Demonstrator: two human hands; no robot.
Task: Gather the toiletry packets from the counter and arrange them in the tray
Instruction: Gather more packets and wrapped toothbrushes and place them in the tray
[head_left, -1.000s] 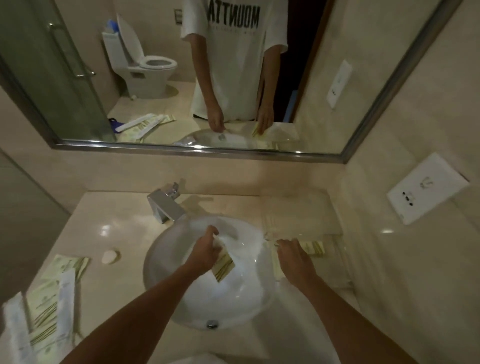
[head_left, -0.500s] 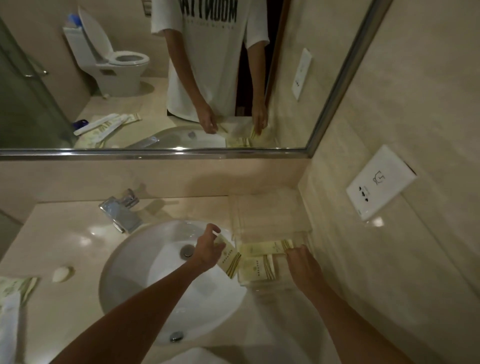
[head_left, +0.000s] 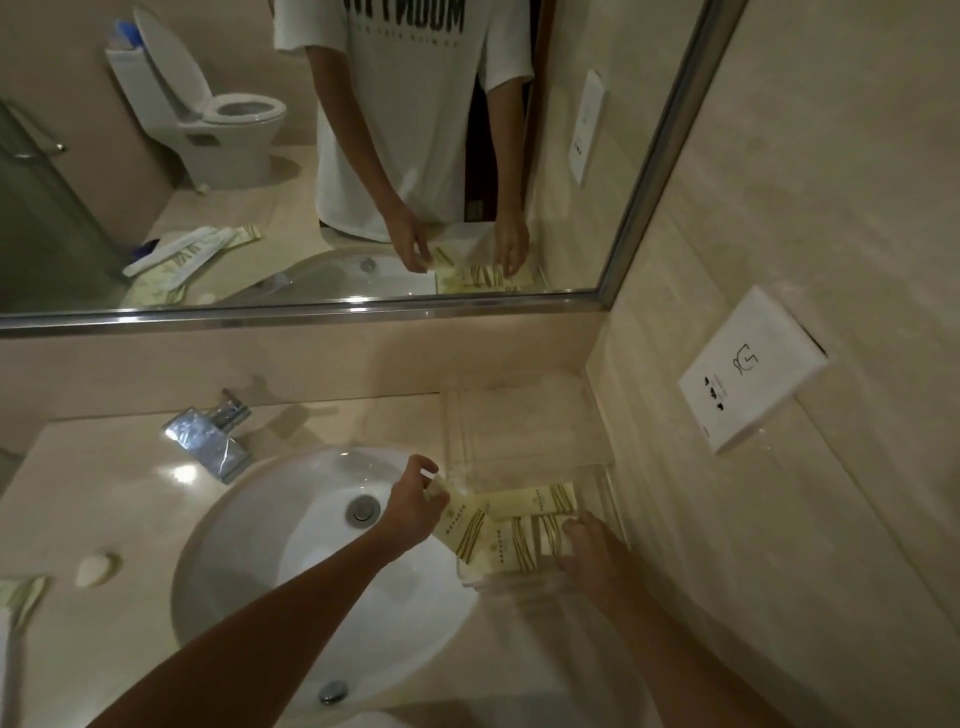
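A clear tray (head_left: 524, 426) stands on the counter right of the sink, against the wall. Several pale yellow toiletry packets (head_left: 540, 501) with green stripes lie in its near half. My left hand (head_left: 413, 506) pinches one more packet (head_left: 465, 527) by its top end and holds it tilted over the tray's left rim. My right hand (head_left: 589, 553) rests at the tray's near right corner, fingertips touching a packet there. More packets (head_left: 18, 597) lie at the counter's far left edge, partly out of frame.
A white sink basin (head_left: 311, 561) fills the counter's middle, with a chrome faucet (head_left: 213, 434) behind it. A small soap (head_left: 96, 569) lies left of the basin. A wall socket plate (head_left: 748, 374) sticks out on the right wall. A mirror (head_left: 311, 156) spans the back.
My left hand carried its packet rightward from over the basin to the tray's left rim. My right hand stayed at the tray. The camera swung right, so the left packets slid toward the frame edge.
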